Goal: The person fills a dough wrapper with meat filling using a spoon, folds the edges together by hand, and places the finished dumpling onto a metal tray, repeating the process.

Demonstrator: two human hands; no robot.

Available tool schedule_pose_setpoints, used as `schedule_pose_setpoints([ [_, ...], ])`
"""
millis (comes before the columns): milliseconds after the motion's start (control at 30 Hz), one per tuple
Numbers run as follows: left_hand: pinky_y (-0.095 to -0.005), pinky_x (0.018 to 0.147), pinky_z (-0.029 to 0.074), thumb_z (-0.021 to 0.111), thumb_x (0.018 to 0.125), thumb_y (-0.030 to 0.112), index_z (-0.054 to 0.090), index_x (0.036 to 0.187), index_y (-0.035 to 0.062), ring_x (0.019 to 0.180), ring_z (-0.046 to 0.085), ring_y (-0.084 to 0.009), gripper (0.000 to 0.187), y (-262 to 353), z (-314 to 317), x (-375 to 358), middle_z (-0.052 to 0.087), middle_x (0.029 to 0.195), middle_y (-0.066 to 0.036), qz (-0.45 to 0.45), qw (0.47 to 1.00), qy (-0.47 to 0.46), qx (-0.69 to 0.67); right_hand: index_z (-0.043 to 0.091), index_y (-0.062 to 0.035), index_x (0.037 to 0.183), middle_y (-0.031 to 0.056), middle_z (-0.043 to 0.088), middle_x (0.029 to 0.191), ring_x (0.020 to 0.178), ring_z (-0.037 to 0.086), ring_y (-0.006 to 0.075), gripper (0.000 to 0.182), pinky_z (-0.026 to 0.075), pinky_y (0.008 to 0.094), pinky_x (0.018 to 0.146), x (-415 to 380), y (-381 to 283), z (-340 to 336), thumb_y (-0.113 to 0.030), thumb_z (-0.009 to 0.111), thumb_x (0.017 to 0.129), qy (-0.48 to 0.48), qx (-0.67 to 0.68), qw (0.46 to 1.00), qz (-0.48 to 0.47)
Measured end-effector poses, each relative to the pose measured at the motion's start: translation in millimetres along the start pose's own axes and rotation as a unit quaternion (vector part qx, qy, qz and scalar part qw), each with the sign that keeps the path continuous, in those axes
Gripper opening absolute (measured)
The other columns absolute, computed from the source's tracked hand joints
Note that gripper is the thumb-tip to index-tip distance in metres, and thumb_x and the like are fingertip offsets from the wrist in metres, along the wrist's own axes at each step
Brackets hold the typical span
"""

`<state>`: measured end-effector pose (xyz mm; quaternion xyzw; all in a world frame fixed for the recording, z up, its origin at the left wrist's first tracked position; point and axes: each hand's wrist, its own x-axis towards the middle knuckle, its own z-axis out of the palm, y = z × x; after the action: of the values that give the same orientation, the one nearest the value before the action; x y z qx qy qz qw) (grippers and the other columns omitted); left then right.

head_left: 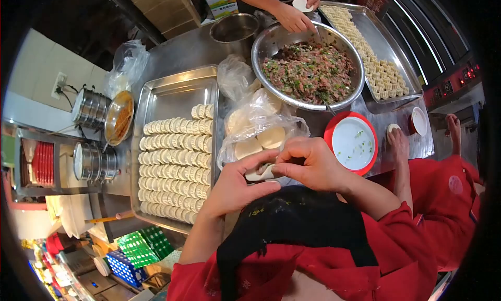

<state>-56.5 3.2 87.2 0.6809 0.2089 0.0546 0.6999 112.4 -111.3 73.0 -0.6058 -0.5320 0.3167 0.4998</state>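
Note:
Between my two hands, close to my apron, is a dumpling wrapper [259,173] with some filling on it. My left hand [240,182] cups the wrapper from the left side, thumb and fingers round it. The fingers of my right hand [305,163] pinch its right edge. Just beyond my hands, a clear plastic bag [235,135] holds round wrappers [271,137]. Left of them, a metal tray [180,89] bears several rows of folded dumplings [175,156]. A large steel bowl [265,89] of meat and greens filling [308,71] lies further off.
A red-rimmed plate [354,139] sits right of my hands. Another person's hands [295,16] reach over the big bowl. A co-worker in red at right has a hand [398,142] on a wrapper. A second dumpling tray [383,40] and an empty metal bowl [234,28] stand behind.

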Motion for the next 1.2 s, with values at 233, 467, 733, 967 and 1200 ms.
schedule_pose_setpoints([
  [233, -0.0220, 0.074, 0.050, 0.072, 0.080, 0.007, 0.064, 0.116, 0.0029, 0.082, 0.062, -0.0087, 0.038, 5.0, 18.8, -9.2, 0.068, 0.097, -0.006, -0.003, 0.996, 0.079, 0.039, 0.065, -0.0004, 0.077, 0.0096, 0.061, 0.070, 0.065, 0.058, 0.0180, 0.013, 0.044, 0.0297, 0.058, -11.7, -24.2, -11.8, -0.011, 0.071, 0.078, 0.019, 0.007, 1.000, -0.001],
  [467, -0.0250, 0.066, 0.052, 0.068, 0.081, 0.003, 0.064, 0.113, -0.0013, 0.076, 0.065, -0.0167, 0.032, 7.0, 20.5, -19.7, 0.068, 0.093, -0.014, 0.090, 0.984, 0.124, -0.088, 0.066, -0.0006, 0.089, 0.0078, 0.061, 0.076, 0.067, 0.058, 0.0158, 0.023, 0.045, 0.0283, 0.060, -22.4, -7.3, -35.0, -0.018, 0.075, 0.077, 0.000, 0.037, 0.999, -0.011],
  [733, -0.0269, 0.076, 0.050, 0.072, 0.076, 0.002, 0.067, 0.108, -0.0001, 0.085, 0.065, -0.0172, 0.032, 7.4, 21.6, -23.2, 0.068, 0.100, -0.013, 0.128, 0.978, 0.155, -0.059, 0.065, -0.0031, 0.084, 0.0084, 0.060, 0.069, 0.063, 0.061, 0.0230, 0.024, 0.046, 0.0322, 0.056, -17.7, -14.0, -21.3, -0.022, 0.077, 0.075, -0.065, -0.007, 0.996, -0.062],
  [967, -0.0275, 0.075, 0.051, 0.078, 0.069, 0.001, 0.070, 0.100, 0.0033, 0.086, 0.066, -0.0200, 0.032, 17.9, 23.8, -18.8, 0.068, 0.097, -0.013, 0.185, 0.958, 0.162, 0.147, 0.065, -0.0037, 0.082, 0.0099, 0.060, 0.069, 0.063, 0.061, 0.0274, 0.012, 0.046, 0.0353, 0.056, -17.5, -15.9, -16.7, -0.014, 0.071, 0.080, -0.047, -0.056, 0.990, -0.117],
  [1200, -0.0280, 0.075, 0.052, 0.076, 0.070, -0.001, 0.071, 0.096, 0.0037, 0.085, 0.067, -0.0209, 0.027, 10.8, 27.6, -11.4, 0.068, 0.096, -0.013, 0.282, 0.930, 0.161, 0.174, 0.065, -0.0026, 0.093, 0.0097, 0.062, 0.075, 0.063, 0.062, 0.0225, 0.016, 0.048, 0.0311, 0.055, -21.3, -17.0, -13.4, -0.009, 0.071, 0.080, 0.003, -0.022, 0.998, -0.065],
])
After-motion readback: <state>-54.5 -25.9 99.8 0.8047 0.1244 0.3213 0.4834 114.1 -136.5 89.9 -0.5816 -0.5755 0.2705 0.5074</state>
